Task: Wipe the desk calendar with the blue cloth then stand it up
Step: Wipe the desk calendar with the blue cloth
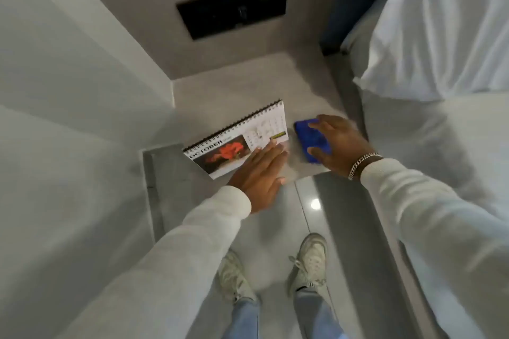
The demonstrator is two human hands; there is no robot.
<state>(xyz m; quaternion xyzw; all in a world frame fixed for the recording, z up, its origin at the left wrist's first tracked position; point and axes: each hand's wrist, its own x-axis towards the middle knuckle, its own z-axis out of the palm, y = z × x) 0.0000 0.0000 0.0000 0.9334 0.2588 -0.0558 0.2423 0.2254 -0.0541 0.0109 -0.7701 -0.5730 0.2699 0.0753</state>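
A spiral-bound desk calendar (237,140) lies flat on a small grey bedside surface (248,91); its page reads OCTOBER and has a red flower picture. My left hand (259,176) rests flat with straight fingers on the calendar's near right corner. Just right of the calendar lies the folded blue cloth (312,143). My right hand (337,143) lies on top of the cloth, fingers and thumb curled around its edges. The cloth and the calendar are apart.
A black wall panel (234,7) is mounted above the surface. A white bed (440,49) fills the right side, and a white wall the left. My two feet in pale shoes (308,261) stand on a glossy grey floor below.
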